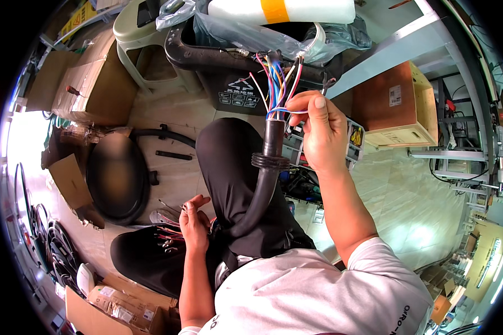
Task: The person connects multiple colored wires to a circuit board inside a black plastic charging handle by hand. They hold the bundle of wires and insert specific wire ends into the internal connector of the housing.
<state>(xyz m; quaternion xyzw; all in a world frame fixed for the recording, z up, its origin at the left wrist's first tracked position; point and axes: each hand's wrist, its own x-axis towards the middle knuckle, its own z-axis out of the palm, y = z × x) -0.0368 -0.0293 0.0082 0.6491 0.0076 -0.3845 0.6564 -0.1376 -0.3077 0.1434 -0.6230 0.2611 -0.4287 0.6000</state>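
The thick black cable (266, 187) curves up from the lap across the thigh of the raised right leg, in black trousers (226, 151), and we see its cut end stand upright beyond the knee. A ribbed black ring (270, 162) sits around it below that end, and out of the mouth fan the coloured wires (275, 92), blue, white, pink, orange and black among them. Our right hand (324, 131) is closed in a pinch, thumb against forefinger, on thin blue and white strands that cross the bundle just at the mouth; we cannot tell whether they go all the way around it. Our left hand (194, 229) is half curled near the lower part of the cable, beside some reddish wires (170, 231), and we cannot tell whether its fingers hold anything. Behind the fanned wires we have a black bin (235, 92) with a grey plastic bag (223, 36) over its rim and a white roll (313, 10) banded in orange on top. To the left of the bin stands a pale stool (129, 33).
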